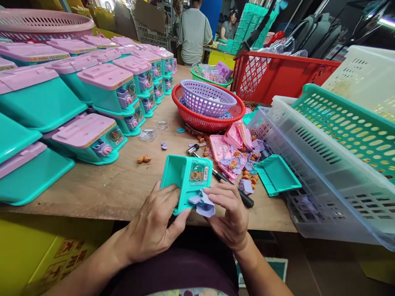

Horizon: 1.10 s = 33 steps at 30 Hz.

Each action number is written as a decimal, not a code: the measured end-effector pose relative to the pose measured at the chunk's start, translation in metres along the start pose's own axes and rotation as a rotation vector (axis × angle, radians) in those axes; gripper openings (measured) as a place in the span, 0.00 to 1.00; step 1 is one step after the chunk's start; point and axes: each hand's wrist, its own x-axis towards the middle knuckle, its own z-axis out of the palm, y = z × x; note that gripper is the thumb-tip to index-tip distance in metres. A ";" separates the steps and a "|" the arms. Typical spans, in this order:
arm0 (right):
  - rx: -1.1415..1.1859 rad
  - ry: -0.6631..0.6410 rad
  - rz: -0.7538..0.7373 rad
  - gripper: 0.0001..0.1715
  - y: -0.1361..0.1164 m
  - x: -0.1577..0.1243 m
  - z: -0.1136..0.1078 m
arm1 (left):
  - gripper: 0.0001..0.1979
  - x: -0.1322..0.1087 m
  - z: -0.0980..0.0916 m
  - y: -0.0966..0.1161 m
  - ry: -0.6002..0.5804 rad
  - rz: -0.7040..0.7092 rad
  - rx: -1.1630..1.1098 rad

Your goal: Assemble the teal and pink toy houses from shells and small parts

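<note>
Over the table's front edge, my left hand [157, 218] grips a teal plastic toy box [175, 170] by its open side, fingers inside and thumb on the front. A clear window with a small brown figure [197, 174] is set in the box's front. My right hand [230, 209] pinches a lilac plastic piece [205, 204] against the front below that window. Whether the piece is seated cannot be seen. Just behind the box lies a hammer [194, 150] with a black handle, partly hidden by the box and my right hand.
Stacked teal boxes with pink lids [105, 76] fill the left. Loose pink and lilac parts [231, 154] lie right of centre, near a teal tray [276, 174]. A lilac basket [206, 98] sits in a red basket [203, 123]. Plastic crates [333, 176] border the right. Two people work behind.
</note>
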 end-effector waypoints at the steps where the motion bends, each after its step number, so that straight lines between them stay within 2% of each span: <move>1: -0.001 0.002 -0.008 0.27 0.001 0.000 -0.001 | 0.16 0.000 0.000 0.001 -0.002 0.000 0.001; 9: -0.079 -0.094 -0.086 0.24 0.004 0.003 -0.017 | 0.14 0.010 0.000 0.013 0.027 -0.020 0.014; 13: -0.089 -0.107 -0.118 0.24 0.003 0.004 -0.018 | 0.16 0.015 0.004 0.016 0.165 -0.041 0.058; 15: -0.094 -0.108 -0.100 0.25 0.003 0.002 -0.018 | 0.18 0.019 0.006 0.020 0.189 -0.057 0.098; 21: -0.118 -0.173 -0.117 0.29 0.009 0.004 -0.025 | 0.21 0.033 0.010 0.032 0.108 -0.185 0.108; 26: -0.054 -0.208 -0.129 0.30 0.014 0.009 -0.028 | 0.23 0.039 0.009 0.037 -0.018 -0.304 0.064; 33: -0.041 -0.212 -0.058 0.27 0.010 0.012 -0.027 | 0.24 0.045 0.005 0.037 -0.072 -0.343 0.053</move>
